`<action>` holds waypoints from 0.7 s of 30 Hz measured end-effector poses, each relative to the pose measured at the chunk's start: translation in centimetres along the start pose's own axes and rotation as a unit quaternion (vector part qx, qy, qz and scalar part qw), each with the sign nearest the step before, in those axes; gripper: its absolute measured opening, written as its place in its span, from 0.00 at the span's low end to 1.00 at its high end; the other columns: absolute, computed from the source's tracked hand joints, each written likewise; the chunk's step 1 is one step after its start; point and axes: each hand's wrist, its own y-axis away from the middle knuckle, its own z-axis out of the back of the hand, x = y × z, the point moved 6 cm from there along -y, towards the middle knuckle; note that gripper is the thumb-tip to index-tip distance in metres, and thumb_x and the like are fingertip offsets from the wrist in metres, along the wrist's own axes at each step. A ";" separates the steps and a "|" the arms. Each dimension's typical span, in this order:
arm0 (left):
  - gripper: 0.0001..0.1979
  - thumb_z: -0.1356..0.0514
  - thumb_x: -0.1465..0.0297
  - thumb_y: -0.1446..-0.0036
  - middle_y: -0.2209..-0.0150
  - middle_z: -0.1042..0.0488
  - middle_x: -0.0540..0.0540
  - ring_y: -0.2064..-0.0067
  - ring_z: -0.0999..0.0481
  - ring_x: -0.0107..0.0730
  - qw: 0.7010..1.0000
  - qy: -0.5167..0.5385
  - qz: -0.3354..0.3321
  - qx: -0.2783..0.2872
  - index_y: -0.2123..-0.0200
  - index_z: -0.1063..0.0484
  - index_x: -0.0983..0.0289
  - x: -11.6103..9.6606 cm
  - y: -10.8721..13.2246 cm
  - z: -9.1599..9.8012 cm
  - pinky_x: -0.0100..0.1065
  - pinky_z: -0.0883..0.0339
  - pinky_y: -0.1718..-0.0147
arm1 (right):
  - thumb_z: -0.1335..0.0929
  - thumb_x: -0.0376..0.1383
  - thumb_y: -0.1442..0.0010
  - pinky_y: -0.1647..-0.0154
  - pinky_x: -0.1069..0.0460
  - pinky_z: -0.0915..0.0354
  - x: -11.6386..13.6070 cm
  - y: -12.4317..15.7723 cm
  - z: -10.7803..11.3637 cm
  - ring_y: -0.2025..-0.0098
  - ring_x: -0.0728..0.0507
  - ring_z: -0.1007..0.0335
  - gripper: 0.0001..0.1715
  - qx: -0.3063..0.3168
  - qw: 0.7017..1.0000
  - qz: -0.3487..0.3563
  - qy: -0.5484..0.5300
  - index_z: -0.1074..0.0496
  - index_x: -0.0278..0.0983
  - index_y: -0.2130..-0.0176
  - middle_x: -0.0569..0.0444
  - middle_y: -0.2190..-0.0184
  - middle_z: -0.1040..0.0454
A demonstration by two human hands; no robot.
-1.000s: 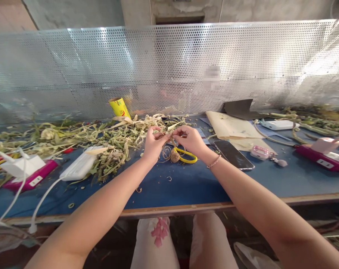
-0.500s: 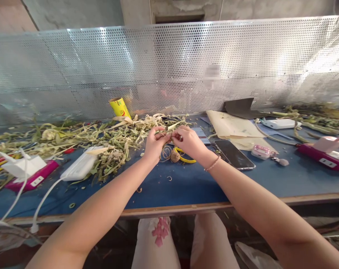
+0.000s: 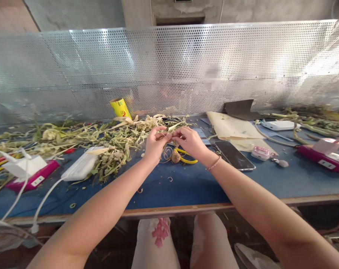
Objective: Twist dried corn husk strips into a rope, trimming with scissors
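Note:
My left hand (image 3: 155,144) and my right hand (image 3: 190,141) meet above the blue table (image 3: 186,183), fingertips pinched together on a thin pale green plant strip (image 3: 171,128). Thin brown twine (image 3: 167,152) hangs from the hands down to a small twine ball (image 3: 175,157) on the table. Yellow-handled scissors (image 3: 188,158) lie just under my right hand. A heap of green and pale plant strips (image 3: 113,140) spreads to the left of my left hand.
A black phone (image 3: 233,155), pink earbud case (image 3: 259,152) and brown paper (image 3: 231,127) lie right. White power banks (image 3: 80,168) (image 3: 278,124) with cables, pink devices (image 3: 32,179) (image 3: 323,157) and a yellow roll (image 3: 120,108) sit around. A perforated metal screen (image 3: 169,71) backs the table.
My hands stayed together at the same spot; the fingers shifted slightly on the strip and twine. The view moved a little.

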 end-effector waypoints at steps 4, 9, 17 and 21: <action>0.15 0.35 0.71 0.62 0.79 0.30 0.45 0.76 0.30 0.23 1.000 0.002 0.001 0.004 0.68 0.35 0.62 0.2 -0.1 0.0 0.29 0.34 0.71 | 0.36 0.30 0.48 0.66 0.52 0.37 0.1 0.1 -0.2 0.68 0.48 0.36 0.03 -0.004 1.000 0.013 0.017 0.33 0.37 0.72 0.54 0.73 0.32; 0.13 0.37 0.72 0.60 0.78 0.29 0.46 0.75 0.29 0.24 1.000 0.009 0.010 0.001 0.68 0.35 0.62 0.2 0.0 -0.2 0.29 0.33 0.70 | 0.38 0.27 0.51 0.67 0.52 0.37 0.4 0.1 -0.3 0.71 0.48 0.37 0.06 -0.012 0.999 0.021 0.043 0.35 0.37 0.74 0.53 0.74 0.34; 0.17 0.38 0.77 0.64 0.79 0.30 0.44 0.76 0.30 0.22 1.000 0.019 0.024 0.000 0.67 0.37 0.62 0.4 0.1 -0.4 0.29 0.33 0.69 | 0.37 0.26 0.54 0.67 0.52 0.37 0.2 -0.1 -0.1 0.70 0.47 0.37 0.06 -0.022 0.999 0.006 0.033 0.36 0.37 0.76 0.54 0.75 0.33; 0.16 0.39 0.77 0.64 0.79 0.30 0.44 0.76 0.29 0.22 0.999 0.020 0.028 -0.008 0.67 0.36 0.63 0.7 0.0 -0.2 0.29 0.33 0.69 | 0.37 0.28 0.53 0.66 0.51 0.37 -0.3 -0.1 -0.2 0.70 0.47 0.36 0.04 -0.025 0.999 -0.011 0.016 0.36 0.37 0.75 0.54 0.75 0.32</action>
